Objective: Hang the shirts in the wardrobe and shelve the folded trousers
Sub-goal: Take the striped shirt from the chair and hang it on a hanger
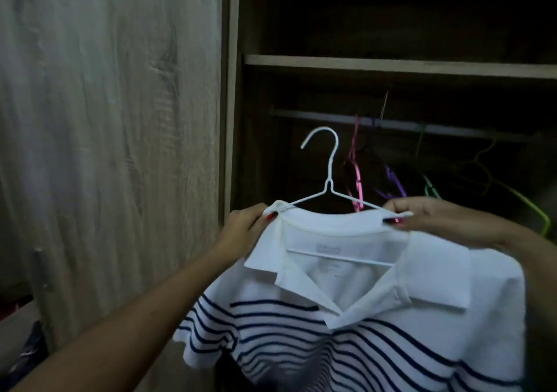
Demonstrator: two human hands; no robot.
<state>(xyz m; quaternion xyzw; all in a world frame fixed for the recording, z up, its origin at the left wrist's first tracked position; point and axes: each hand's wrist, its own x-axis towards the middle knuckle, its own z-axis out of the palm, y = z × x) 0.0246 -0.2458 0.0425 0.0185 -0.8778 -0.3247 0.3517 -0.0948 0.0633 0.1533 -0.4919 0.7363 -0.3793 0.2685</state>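
A white polo shirt (355,316) with navy stripes hangs on a white wire hanger (327,162), held up in front of the open wardrobe. My left hand (244,229) pinches the collar and the hanger's left shoulder. My right hand (437,217) grips the hanger's right end together with the shirt. The hanger's hook points up and left, below the level of the wardrobe rail (407,125). No folded trousers are in sight.
Several empty coloured hangers, pink (355,162), purple (394,180) and green (521,199), hang on the rail to the right. A wooden shelf (391,64) runs above the rail. A closed wooden door panel (105,120) fills the left.
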